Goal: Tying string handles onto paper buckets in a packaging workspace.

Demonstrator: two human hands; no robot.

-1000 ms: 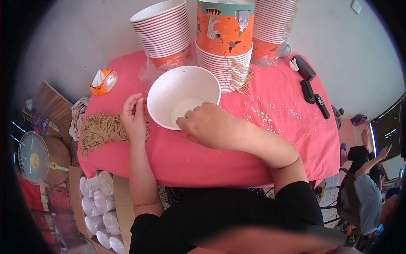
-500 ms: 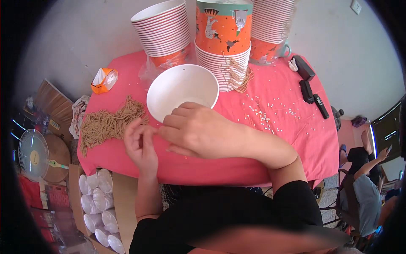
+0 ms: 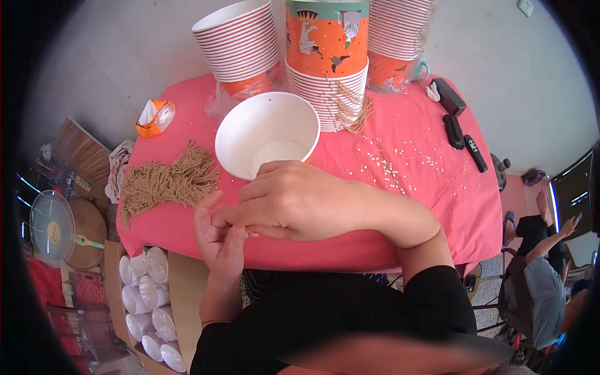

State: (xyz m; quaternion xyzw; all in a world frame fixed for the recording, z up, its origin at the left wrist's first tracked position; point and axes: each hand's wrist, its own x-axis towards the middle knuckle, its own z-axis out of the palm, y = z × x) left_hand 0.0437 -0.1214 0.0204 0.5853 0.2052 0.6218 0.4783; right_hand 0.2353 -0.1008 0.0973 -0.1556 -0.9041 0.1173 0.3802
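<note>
My right hand [image 3: 284, 201] reaches across to the left, fingers bent down, just in front of a large white-lined paper bucket [image 3: 256, 119]. The bucket leans with its mouth toward me, and a small hole shows near its far rim. Against the right fingertips is my left hand [image 3: 220, 236], its thumb and fingers drawn together, the index finger raised. Whatever lies between the fingertips is hidden or too small to make out. Left of the hands, close to the left fingers, rests a bundle of tan cords [image 3: 172, 178].
Behind stand a left bucket stack [image 3: 237, 44], a middle stack [image 3: 328, 94] with cord loops, and a right stack [image 3: 400, 37]. Small white dots [image 3: 390, 165] litter the pink cloth [image 3: 350, 247]. Black objects [image 3: 453, 131] lie right; a carton of plastic cups [image 3: 178, 294] stands below left.
My left hand has shifted slightly right and down, its fingers now meeting those of my right hand. The right hand has dropped a little, baring more of the bucket's inside.
</note>
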